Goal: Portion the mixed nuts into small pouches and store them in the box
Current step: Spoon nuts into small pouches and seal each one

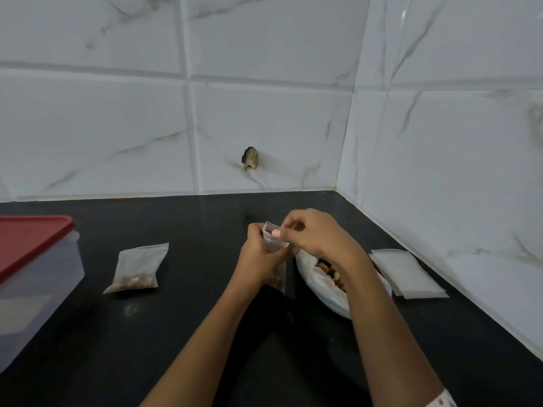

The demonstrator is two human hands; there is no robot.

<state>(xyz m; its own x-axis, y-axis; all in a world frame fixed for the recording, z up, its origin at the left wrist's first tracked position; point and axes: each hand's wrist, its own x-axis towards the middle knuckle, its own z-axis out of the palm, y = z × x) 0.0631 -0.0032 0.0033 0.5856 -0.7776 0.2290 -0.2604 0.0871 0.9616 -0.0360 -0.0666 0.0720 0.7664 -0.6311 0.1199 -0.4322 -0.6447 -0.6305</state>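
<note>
My left hand (258, 254) grips a small clear pouch (277, 274) upright above the black counter, with nuts dark at its bottom. My right hand (311, 233) pinches the pouch's top edge between thumb and fingers. Just right of the hands, partly hidden under my right forearm, lies a big open bag of mixed nuts (326, 277). A filled pouch (136, 270) lies flat on the counter to the left. A clear plastic box (32, 283) with a red lid stands at the left edge. A stack of flat empty pouches (408, 273) lies to the right.
The black counter (182, 342) ends at white marble-look tiled walls behind and on the right, which meet in a corner. A small dark broken patch (250, 158) marks the back wall.
</note>
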